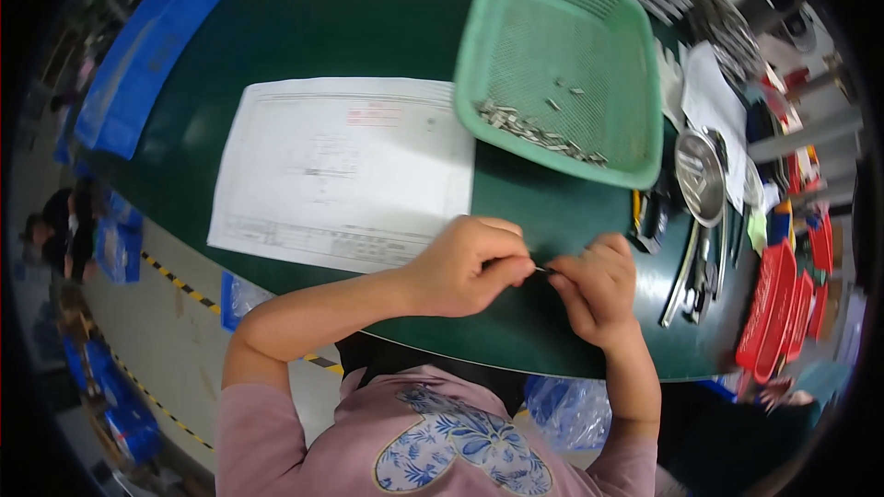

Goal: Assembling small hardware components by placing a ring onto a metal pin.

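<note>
Basically, L hand [471,267] & R hand [597,287] both pinch thin pc [542,269] btwn them, long axis approx. L-to-R.

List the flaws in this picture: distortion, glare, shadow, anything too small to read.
In the head view, fisheye distortion bows the green table's near edge and black fills the corners; bright reflections sit on the metal dish; a soft shadow dulls the paper sheet beside the green basket; the thin piece between left hand and right hand is too small to make out.
</note>
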`<state>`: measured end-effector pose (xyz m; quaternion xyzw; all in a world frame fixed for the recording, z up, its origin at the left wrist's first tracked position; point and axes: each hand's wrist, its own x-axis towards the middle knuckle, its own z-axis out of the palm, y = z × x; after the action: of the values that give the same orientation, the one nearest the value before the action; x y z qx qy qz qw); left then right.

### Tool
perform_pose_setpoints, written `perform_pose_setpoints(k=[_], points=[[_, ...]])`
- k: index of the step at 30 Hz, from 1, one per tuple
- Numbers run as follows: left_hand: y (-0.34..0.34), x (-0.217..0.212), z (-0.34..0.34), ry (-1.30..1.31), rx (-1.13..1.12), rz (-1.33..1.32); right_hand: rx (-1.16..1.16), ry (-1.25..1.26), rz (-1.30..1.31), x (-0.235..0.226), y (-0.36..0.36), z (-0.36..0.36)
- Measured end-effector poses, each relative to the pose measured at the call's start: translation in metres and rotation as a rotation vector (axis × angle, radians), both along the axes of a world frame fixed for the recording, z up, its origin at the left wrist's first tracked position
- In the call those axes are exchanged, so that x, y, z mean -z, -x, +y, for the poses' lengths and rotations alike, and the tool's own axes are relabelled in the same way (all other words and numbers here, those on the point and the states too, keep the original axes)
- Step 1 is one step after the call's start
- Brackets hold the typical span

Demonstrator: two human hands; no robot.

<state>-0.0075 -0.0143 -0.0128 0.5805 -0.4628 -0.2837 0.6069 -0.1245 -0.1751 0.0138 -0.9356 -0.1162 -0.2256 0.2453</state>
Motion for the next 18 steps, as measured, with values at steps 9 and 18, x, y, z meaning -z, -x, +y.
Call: perform_pose_setpoints(k=[9, 18], points=[[-0.003, -0.008, -0.003, -0.123, 0.014, -0.217, 0.043, -0.633, 0.355, 0.01, 0.007, -0.005], [0.001, -0.009, 0.004, -0.28, 0.128, 0.599, 0.068, 0.048, -0.195, 0.011, -0.001, -0.001]])
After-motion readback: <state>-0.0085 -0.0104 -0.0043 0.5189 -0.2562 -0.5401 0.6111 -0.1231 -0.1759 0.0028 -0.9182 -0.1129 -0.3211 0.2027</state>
